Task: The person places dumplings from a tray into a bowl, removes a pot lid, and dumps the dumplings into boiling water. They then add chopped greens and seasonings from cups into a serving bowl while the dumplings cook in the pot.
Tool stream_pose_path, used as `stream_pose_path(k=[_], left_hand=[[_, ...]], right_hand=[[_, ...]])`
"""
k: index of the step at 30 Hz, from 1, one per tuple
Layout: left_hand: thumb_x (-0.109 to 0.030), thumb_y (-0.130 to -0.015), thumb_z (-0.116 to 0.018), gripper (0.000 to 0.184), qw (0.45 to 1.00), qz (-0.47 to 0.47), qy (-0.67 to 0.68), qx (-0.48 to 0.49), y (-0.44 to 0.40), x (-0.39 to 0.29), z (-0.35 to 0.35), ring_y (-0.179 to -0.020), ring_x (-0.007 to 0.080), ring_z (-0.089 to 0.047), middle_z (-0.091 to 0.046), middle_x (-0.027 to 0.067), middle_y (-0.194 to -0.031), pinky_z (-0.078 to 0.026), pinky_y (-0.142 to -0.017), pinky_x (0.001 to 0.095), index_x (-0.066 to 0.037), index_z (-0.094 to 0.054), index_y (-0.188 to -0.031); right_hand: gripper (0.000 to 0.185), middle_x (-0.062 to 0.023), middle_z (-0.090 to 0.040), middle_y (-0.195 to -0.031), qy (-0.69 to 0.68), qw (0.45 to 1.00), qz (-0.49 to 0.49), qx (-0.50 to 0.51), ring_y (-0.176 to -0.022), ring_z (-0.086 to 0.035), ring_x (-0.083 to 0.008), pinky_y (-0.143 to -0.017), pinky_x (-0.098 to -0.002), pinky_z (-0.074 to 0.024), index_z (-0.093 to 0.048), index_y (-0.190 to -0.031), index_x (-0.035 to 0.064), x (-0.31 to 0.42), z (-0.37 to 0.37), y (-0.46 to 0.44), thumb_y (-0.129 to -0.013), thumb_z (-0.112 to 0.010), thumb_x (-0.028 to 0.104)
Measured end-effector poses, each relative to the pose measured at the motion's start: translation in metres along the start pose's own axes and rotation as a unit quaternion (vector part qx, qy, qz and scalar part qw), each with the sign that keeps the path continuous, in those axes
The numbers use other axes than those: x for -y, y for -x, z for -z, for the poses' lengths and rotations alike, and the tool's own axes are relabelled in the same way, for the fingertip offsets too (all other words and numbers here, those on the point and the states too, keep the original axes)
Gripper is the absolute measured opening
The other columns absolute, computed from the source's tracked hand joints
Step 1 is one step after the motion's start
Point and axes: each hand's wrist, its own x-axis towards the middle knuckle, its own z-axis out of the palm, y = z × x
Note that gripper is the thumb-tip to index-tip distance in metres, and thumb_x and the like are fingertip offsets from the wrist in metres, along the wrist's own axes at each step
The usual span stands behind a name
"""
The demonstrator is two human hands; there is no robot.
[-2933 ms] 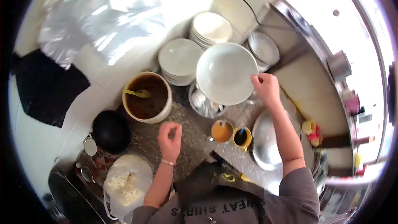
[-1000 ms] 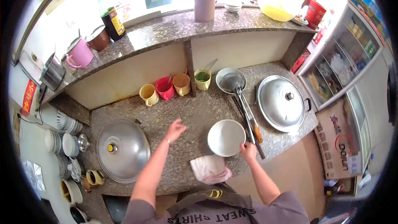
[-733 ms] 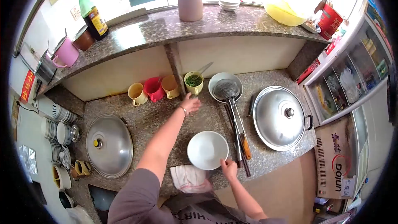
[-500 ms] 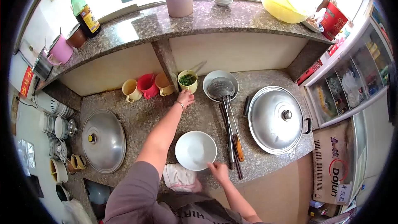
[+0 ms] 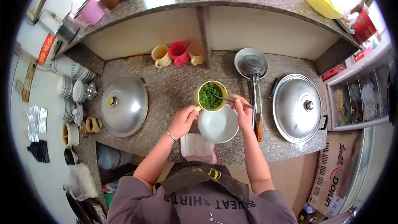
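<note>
My left hand (image 5: pixel 183 121) grips the handle of a yellow mug (image 5: pixel 198 98) above the stone counter. Chopped greens (image 5: pixel 209 95) fill much of its inside. My right hand (image 5: pixel 243 112) is closed around a thin-handled spoon (image 5: pixel 236 102), whose far end dips into the greens and is partly hidden. Just below the mug, a white bowl (image 5: pixel 216 127) sits on the counter, its far rim partly covered by the mug. A folded white cloth (image 5: pixel 198 146) lies near the counter's front edge, left of the bowl's base.
A red mug (image 5: pixel 178 54) stands between two beige mugs at the back. Right of the bowl, a long-handled strainer (image 5: pixel 251 66) rests over a grey bowl (image 5: pixel 241 54). Domed metal lids (image 5: pixel 124 104) flank the work area. A stone shelf (image 5: pixel 174 1) overhangs the back.
The yellow mug of greens has come from the back of the counter to above the white bowl in my left hand. My right hand has left the bowl's rim and now holds the spoon.
</note>
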Motion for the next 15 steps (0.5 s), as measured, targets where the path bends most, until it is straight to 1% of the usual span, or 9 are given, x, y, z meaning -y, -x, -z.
stream_pose_path(k=[1,2,3,6,8,9,10,12,15], left_hand=[[-0.018,-0.091,-0.048,0.019,1.0,0.006,-0.001,-0.008,0.01,-0.001,0.008,-0.072,0.0252,-0.062,-0.06,0.0123,-0.074,-0.047,-0.065,0.034,-0.001,-0.053,-0.086],[-0.018,-0.09,-0.048,0.019,0.999,-0.01,-0.038,-0.002,0.019,-0.002,0.014,-0.071,0.0273,-0.06,-0.059,0.013,-0.073,-0.046,-0.065,0.0352,-0.001,-0.053,-0.085],[-0.018,-0.09,-0.048,0.018,0.997,-0.027,-0.073,0.006,0.028,-0.003,0.019,-0.07,0.0294,-0.058,-0.057,0.0137,-0.071,-0.045,-0.064,0.0364,-0.001,-0.052,-0.084],[-0.018,-0.09,-0.048,0.018,0.999,-0.008,-0.049,-0.005,0.049,-0.003,0.025,-0.069,0.0321,-0.055,-0.055,0.0144,-0.07,-0.043,-0.063,0.0384,-0.001,-0.051,-0.083],[-0.018,-0.09,-0.048,0.018,1.0,-0.006,-0.028,0.0,0.059,0.002,0.023,-0.068,0.0312,-0.056,-0.056,0.0145,-0.071,-0.043,-0.063,0.0381,-0.001,-0.051,-0.084],[-0.018,-0.09,-0.048,0.019,1.0,-0.007,-0.012,0.005,0.063,0.004,0.022,-0.068,0.0303,-0.056,-0.056,0.0145,-0.072,-0.043,-0.063,0.0378,-0.001,-0.052,-0.085],[-0.018,-0.09,-0.048,0.019,1.0,-0.008,-0.009,0.004,0.067,0.003,0.021,-0.068,0.0303,-0.056,-0.056,0.0145,-0.072,-0.043,-0.063,0.0378,-0.001,-0.052,-0.085],[-0.019,-0.091,-0.048,0.02,0.999,0.031,0.009,0.026,0.074,-0.001,0.022,-0.068,0.0263,-0.059,-0.059,0.0138,-0.075,-0.045,-0.063,0.0349,0.0,-0.052,-0.088],[-0.02,-0.092,-0.047,0.02,0.998,0.037,0.052,0.022,0.082,0.006,0.017,-0.068,0.0221,-0.061,-0.061,0.0129,-0.077,-0.047,-0.064,0.0317,-0.001,-0.053,-0.092]], right_hand=[[0.022,-0.0048,-0.059,-0.078,0.067,0.997,0.045,-0.007,-0.071,-0.052,-0.0107,-0.065,-0.024,-0.0424,-0.067,-0.094,-0.0005,0.013,-0.009,0.007,-0.092,-0.05,0.013],[0.024,-0.0063,-0.06,-0.075,0.129,0.989,0.07,0.007,-0.069,-0.053,-0.0116,-0.065,-0.0246,-0.0433,-0.067,-0.091,-0.0013,0.02,-0.012,0.014,-0.092,-0.05,0.016],[0.025,-0.0067,-0.06,-0.074,0.136,0.988,0.065,0.019,-0.068,-0.054,-0.0118,-0.065,-0.0251,-0.0437,-0.067,-0.091,-0.001,0.022,-0.015,0.021,-0.093,-0.05,0.016],[0.029,-0.0065,-0.06,-0.072,0.151,0.987,0.045,0.034,-0.067,-0.056,-0.012,-0.064,-0.0253,-0.0439,-0.066,-0.09,-0.0019,0.023,-0.024,0.045,-0.094,-0.048,0.02],[0.033,-0.0059,-0.06,-0.072,0.045,0.999,-0.019,0.007,-0.067,-0.055,-0.0115,-0.062,-0.0239,-0.0429,-0.065,-0.089,-0.0036,0.009,-0.029,0.057,-0.096,-0.046,0.023],[0.034,-0.0047,-0.059,-0.071,0.031,0.998,-0.052,-0.027,-0.065,-0.054,-0.0108,-0.061,-0.0226,-0.0422,-0.063,-0.089,-0.0044,0.005,-0.03,0.062,-0.096,-0.046,0.024],[0.034,-0.0047,-0.059,-0.071,0.034,0.998,-0.052,-0.027,-0.065,-0.054,-0.0108,-0.061,-0.0226,-0.0422,-0.063,-0.089,-0.0044,0.005,-0.029,0.065,-0.096,-0.046,0.024],[0.032,-0.0038,-0.057,-0.069,-0.087,0.984,-0.127,-0.091,-0.064,-0.052,-0.0098,-0.061,-0.0223,-0.0421,-0.062,-0.089,-0.0037,0.006,-0.028,0.069,-0.096,-0.046,0.024],[0.032,-0.0038,-0.057,-0.07,-0.092,0.984,-0.111,-0.106,-0.063,-0.052,-0.0095,-0.061,-0.0226,-0.0424,-0.061,-0.089,-0.0035,0.024,-0.03,0.077,-0.095,-0.047,0.024]])
